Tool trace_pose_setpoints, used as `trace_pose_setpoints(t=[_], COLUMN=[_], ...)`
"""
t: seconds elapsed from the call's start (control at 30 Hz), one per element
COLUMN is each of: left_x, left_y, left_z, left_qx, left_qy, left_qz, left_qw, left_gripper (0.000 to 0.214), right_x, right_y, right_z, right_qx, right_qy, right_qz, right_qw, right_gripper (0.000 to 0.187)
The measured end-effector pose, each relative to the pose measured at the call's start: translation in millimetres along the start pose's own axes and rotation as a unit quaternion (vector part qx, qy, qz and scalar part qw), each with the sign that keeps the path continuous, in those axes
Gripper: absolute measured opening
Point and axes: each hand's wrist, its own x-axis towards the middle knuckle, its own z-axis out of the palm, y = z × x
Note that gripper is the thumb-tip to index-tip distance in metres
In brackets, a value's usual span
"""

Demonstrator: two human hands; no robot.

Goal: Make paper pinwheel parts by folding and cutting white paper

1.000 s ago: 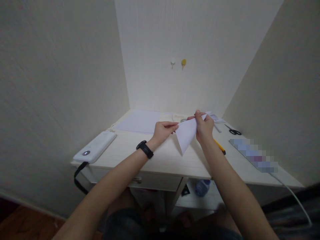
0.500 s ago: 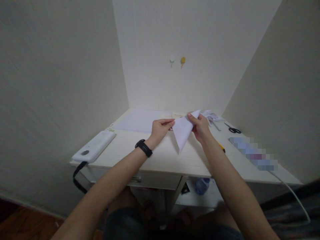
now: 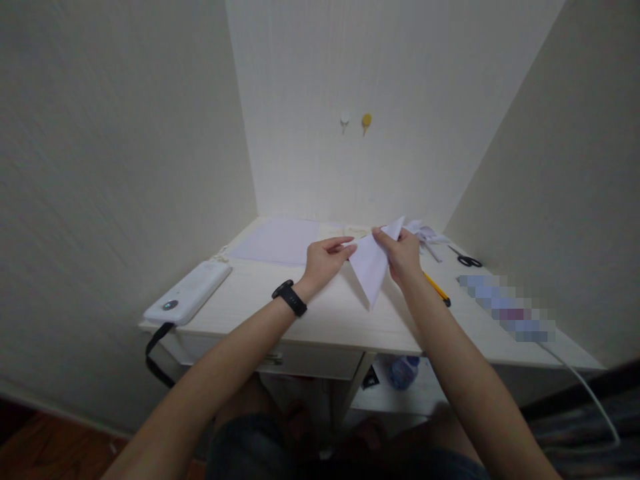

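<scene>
A sheet of white paper (image 3: 371,270), folded into a triangle, is held above the desk with one corner pointing down toward me. My left hand (image 3: 326,257) pinches its left corner between thumb and fingers. On the opposite side, my right hand (image 3: 399,252) grips the paper, thumb on the front face and the other fingers behind it, mostly hidden. The paper's upper right tip sticks out past the right thumb. A yellow pencil-like tool (image 3: 437,289) with a dark end lies on the desk beside my right wrist, partly covered by it.
White paper sheets (image 3: 275,240) lie at the back left, and cut paper strips (image 3: 425,233) at the back right. Black scissors (image 3: 469,261) rest near the right wall. A white device (image 3: 189,292) with a black strap stands on the left edge. Below is a plastic bottle (image 3: 404,372).
Both hands and the folded paper have shifted slightly right. The left fingers have moved a little on the corner, and more of the yellow tool shows.
</scene>
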Motion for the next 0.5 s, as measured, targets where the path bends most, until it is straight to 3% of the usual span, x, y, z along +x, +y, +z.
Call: trace_pose_setpoints(t=[0.5], left_x=[-2.3], left_y=[-1.9], left_z=[2.6], left_qx=[-0.007], left_qy=[-0.028], left_qz=[-0.025], left_qw=[0.999], left_gripper=[0.023], right_x=[-2.7], right_y=[-1.7], right_z=[0.4], right_qx=[0.01], right_qy=[-0.037], right_qz=[0.013], right_qw=[0.999], right_gripper=[0.036])
